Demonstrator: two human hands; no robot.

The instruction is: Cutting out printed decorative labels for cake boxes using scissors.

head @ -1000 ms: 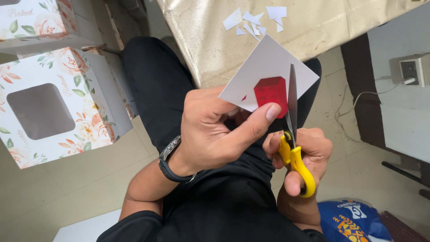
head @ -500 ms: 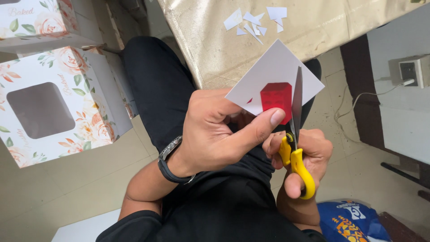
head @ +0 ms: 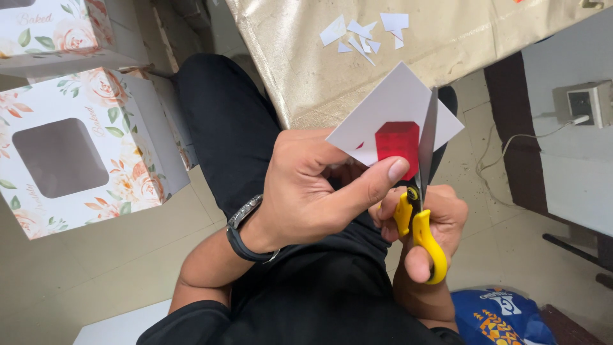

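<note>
Scissors (head: 421,185) deeper along red-printed paper (head: 396,121) than before, scraps (head: 367,32) beyond.

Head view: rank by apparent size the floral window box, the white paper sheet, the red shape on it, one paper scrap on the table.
1. Floral window box, largest.
2. White paper sheet, though it is nearer the camera, so looks bigger than it is.
3. Red shape.
4. Paper scrap, smallest; farther off, so its rank against the red shape is unsure.

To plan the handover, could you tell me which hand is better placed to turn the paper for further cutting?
Left, probably: the left hand already pinches the white paper, while the right hand grips the yellow-handled scissors.
</note>
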